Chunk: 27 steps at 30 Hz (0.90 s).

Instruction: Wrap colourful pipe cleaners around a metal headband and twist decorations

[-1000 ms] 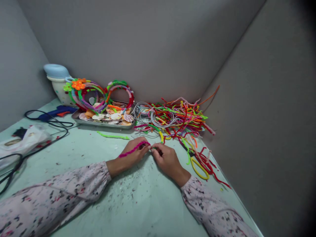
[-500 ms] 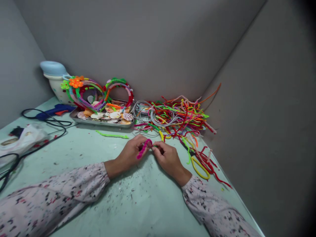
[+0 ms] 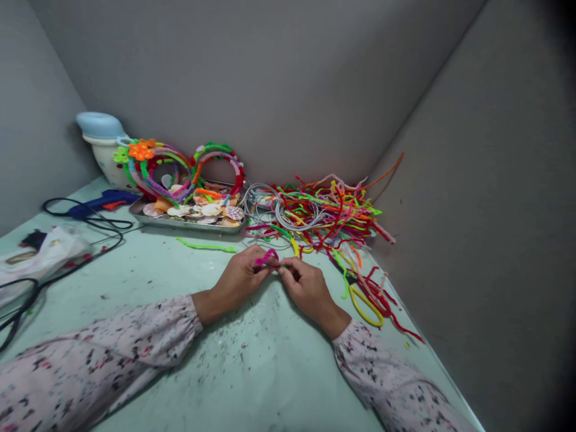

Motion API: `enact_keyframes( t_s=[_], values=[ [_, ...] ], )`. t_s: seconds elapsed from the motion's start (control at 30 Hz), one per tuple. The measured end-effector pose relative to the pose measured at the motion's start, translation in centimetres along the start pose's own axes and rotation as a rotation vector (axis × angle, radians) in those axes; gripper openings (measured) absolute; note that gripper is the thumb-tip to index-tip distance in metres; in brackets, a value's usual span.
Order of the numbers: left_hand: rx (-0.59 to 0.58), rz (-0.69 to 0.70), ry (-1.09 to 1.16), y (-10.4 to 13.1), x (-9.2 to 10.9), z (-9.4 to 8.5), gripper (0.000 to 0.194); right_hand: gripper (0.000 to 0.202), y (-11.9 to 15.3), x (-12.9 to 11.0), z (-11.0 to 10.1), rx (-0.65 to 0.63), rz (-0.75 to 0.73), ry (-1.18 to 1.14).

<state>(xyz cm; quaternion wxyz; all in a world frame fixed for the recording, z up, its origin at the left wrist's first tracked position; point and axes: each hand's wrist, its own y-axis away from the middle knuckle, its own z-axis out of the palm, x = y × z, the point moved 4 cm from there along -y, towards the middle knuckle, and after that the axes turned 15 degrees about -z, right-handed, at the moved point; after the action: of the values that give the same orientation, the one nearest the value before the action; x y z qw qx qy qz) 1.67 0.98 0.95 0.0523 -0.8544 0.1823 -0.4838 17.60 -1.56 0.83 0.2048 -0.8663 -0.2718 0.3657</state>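
Magenta pipe cleaner (image 3: 272, 254) shows shorter than before; its tail (image 3: 260, 261) has risen.

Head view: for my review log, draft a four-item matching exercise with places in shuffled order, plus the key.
1. magenta strip
2. shells
3. lone lime-green strip
4. yellow scissors handle

A. on the table, in front of the tray
B. to the right of the right hand
C. bent, at the left hand
D. in the metal tray

Pairs: 1-C, 2-D, 3-A, 4-B
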Motion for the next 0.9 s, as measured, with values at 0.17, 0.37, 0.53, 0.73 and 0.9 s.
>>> enact_keyframes(
  t_s=[0.17, 0.37, 0.53, 0.73, 0.9],
  values=[
    [-0.004, -0.027, 0.006, 0.0, -0.5, 0.1, 0.017, 0.02, 0.0, 0.0, 0.1, -0.001, -0.008, -0.003],
    [-0.014, -0.028, 0.023, 0.0, -0.6, 0.1, 0.019, 0.018, 0.0, 0.1, 0.1, -0.006, -0.01, -0.011],
    [-0.018, -0.035, 0.045, 0.0, -0.8, 0.3, 0.02, 0.019, 0.0, 0.0, 0.1, -0.01, -0.01, -0.014],
    [-0.007, -0.032, 0.032, 0.1, -0.7, 0.2, 0.019, 0.019, 0.0, 0.0, 0.1, -0.009, -0.016, 0.002],
    [0.018, 0.004, 0.017, 0.0, 0.1, -0.2, 0.019, 0.018, 0.1, 0.1, 0.2, -0.001, -0.011, -0.005]
  ],
)
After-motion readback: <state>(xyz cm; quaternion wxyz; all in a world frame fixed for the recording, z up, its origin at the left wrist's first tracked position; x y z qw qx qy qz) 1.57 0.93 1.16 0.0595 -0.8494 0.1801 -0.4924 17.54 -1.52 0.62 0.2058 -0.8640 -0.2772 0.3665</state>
